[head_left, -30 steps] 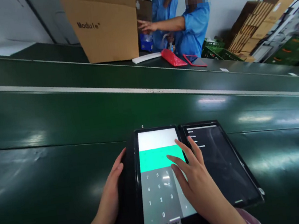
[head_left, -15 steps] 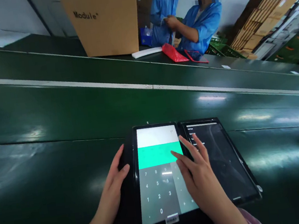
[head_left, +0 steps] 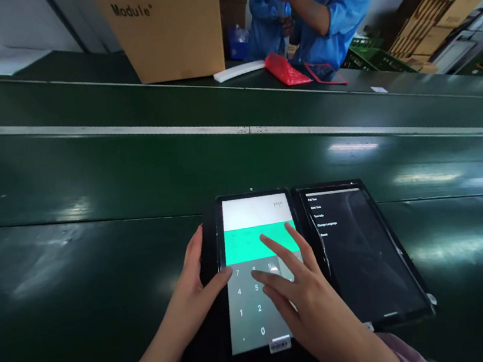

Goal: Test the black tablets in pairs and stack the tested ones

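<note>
A lit tablet (head_left: pixel 246 317) lies on a dark backing, its screen showing a calculator with a white top, a green band and a grey number pad. My left hand (head_left: pixel 193 288) grips its left edge, thumb over the screen's border and fingers along the outer side of the backing. Over the number pad hovers my right hand (head_left: pixel 305 291), fingers spread, with a fingertip at the 8 key; whether it touches the glass I cannot tell. Close on the right lies a second tablet (head_left: pixel 368 265) with a dark screen and a short text menu. Part of the keypad is hidden by my right hand.
Beyond the green work surface (head_left: pixel 90 183) runs a pale strip (head_left: pixel 128 130). Behind it stand a large cardboard box (head_left: pixel 173 35), a white foam strip (head_left: pixel 238 72) and a red bag (head_left: pixel 284 69). Two people in blue (head_left: pixel 347 7) stand at the back, near stacked cartons (head_left: pixel 436 7).
My right hand has moved left across the calculator screen. My left thumb has come onto the tablet's edge. More characters show in the display. The view has shifted slightly.
</note>
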{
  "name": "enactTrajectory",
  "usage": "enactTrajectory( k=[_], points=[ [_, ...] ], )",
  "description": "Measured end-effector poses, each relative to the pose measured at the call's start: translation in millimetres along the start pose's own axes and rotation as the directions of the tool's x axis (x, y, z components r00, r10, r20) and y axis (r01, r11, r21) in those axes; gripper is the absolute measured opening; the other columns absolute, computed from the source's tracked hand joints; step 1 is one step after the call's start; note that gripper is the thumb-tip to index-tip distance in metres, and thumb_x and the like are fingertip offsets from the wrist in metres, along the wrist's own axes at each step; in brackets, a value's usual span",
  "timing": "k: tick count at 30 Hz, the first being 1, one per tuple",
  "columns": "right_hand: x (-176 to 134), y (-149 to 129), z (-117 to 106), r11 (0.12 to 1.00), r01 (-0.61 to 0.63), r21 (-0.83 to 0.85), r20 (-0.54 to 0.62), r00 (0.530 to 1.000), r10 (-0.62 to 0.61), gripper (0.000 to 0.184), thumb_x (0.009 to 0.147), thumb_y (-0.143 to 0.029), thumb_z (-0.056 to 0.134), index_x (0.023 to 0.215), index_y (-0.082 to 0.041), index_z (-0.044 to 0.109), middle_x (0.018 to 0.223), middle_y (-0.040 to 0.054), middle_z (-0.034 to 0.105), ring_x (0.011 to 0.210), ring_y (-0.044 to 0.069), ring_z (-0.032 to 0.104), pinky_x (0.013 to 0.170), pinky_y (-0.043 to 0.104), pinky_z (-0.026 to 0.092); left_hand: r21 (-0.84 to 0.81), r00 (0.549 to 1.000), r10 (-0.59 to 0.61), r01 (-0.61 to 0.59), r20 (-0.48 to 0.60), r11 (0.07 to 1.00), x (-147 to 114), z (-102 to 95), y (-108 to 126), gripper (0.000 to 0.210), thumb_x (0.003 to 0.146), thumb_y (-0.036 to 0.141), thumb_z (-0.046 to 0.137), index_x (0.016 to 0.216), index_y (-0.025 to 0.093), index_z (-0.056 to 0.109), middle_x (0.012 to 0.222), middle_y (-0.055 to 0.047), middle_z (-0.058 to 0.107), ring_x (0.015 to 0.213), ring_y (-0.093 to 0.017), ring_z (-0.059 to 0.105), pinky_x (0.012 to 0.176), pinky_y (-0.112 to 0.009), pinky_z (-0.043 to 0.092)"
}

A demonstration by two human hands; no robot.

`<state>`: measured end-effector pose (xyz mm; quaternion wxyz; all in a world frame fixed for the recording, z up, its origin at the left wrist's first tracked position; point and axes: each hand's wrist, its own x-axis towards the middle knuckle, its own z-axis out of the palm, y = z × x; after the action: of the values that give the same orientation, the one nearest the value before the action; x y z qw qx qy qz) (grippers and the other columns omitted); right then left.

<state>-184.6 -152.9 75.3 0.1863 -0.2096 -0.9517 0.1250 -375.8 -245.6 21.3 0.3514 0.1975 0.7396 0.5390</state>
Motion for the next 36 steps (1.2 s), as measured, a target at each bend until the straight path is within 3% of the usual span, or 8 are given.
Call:
enactTrajectory(
  k=[5,8,11,15,21,27,33,36],
  points=[
    [-4.2,18.5,-0.6,0.993,-0.115,-0.041,-0.189,0.976,0.106,0.034,0.110,-0.022,0.048,0.122,-0.025,0.080,0.152,0.0092,0.066,0.157,0.038,0.045,0.104,0.059,0.067,0.103,0.999,0.039,-0.041,0.022,0.994,0.5,-3.2,-9.7,0.116,0.069,0.066,0.082,0.167,0.022,0.038,0.180,-0.016,0.029,0.168,-0.044,0.015,0.129,-0.059,0.035],
    [-5.5,29.7,2.2,0.970,-0.218,-0.109,-0.293,0.939,0.178,0.034,0.111,-0.026,0.047,0.116,-0.025,0.081,0.149,0.0100,0.067,0.153,0.040,0.048,0.102,0.062,0.066,0.029,0.999,0.020,-0.021,0.033,0.999,-0.2,-7.6,-12.9,0.108,0.072,0.066,0.081,0.165,0.027,0.045,0.180,-0.013,0.030,0.167,-0.043,0.019,0.129,-0.057,0.036],
    [-3.9,31.4,7.8,0.964,-0.224,-0.143,-0.278,0.944,0.178,0.035,0.111,-0.027,0.047,0.116,-0.024,0.082,0.151,0.0103,0.065,0.155,0.041,0.045,0.103,0.062,0.065,-0.052,1.000,-0.001,0.002,0.017,0.999,-2.1,-10.3,-12.7,0.099,0.073,0.063,0.080,0.160,0.026,0.052,0.179,-0.011,0.035,0.167,-0.041,0.021,0.130,-0.056,0.036],
    [-0.6,25.8,12.7,0.974,-0.131,-0.184,-0.187,0.978,0.097,0.037,0.112,-0.026,0.045,0.126,-0.026,0.079,0.162,0.0083,0.056,0.162,0.044,0.033,0.109,0.070,0.059,-0.087,1.000,-0.017,0.015,-0.016,0.996,-4.3,-11.8,-9.8,0.089,0.075,0.057,0.078,0.156,0.027,0.057,0.176,-0.008,0.041,0.168,-0.038,0.022,0.130,-0.054,0.037],
    [-2.1,28.0,12.6,0.960,-0.213,-0.180,-0.248,0.955,0.165,0.040,0.112,-0.025,0.042,0.115,-0.023,0.082,0.156,0.0123,0.062,0.159,0.048,0.038,0.108,0.079,0.055,-0.110,0.999,-0.025,0.021,-0.032,0.994,0.0,-17.8,-12.9,0.073,0.079,0.054,0.079,0.147,0.032,0.066,0.173,-0.002,0.046,0.169,-0.036,0.018,0.131,-0.053,0.038],
    [-2.2,25.0,9.6,0.973,-0.152,-0.174,-0.128,0.983,0.131,0.042,0.112,-0.025,0.039,0.130,-0.029,0.077,0.161,0.0053,0.059,0.162,0.046,0.035,0.110,0.076,0.055,-0.104,0.999,0.046,-0.045,0.006,0.994,11.5,-21.9,-37.5,0.067,0.085,0.054,0.080,0.148,0.041,0.065,0.174,0.004,0.043,0.169,-0.037,0.019,0.134,-0.058,0.029],
    [-18.6,73.0,-14.4,0.933,-0.302,-0.197,-0.356,0.909,0.219,0.044,0.114,-0.035,0.039,0.122,-0.025,0.080,0.157,0.0110,0.062,0.161,0.044,0.036,0.118,0.078,0.045,-0.098,0.996,0.084,-0.081,0.026,0.992,17.1,-18.6,-35.2,0.061,0.089,0.052,0.076,0.148,0.043,0.065,0.175,0.005,0.042,0.167,-0.035,0.026,0.134,-0.057,0.030],
    [-25.6,97.9,-19.9,0.909,-0.352,-0.222,-0.390,0.887,0.247,0.047,0.114,-0.041,0.037,0.123,-0.025,0.081,0.156,0.0125,0.062,0.162,0.045,0.034,0.122,0.081,0.037,-0.101,0.995,0.098,-0.096,0.017,0.990,20.1,-11.3,-23.7,0.053,0.091,0.050,0.073,0.144,0.043,0.068,0.173,0.006,0.044,0.165,-0.033,0.030,0.135,-0.055,0.027]
  ],
)
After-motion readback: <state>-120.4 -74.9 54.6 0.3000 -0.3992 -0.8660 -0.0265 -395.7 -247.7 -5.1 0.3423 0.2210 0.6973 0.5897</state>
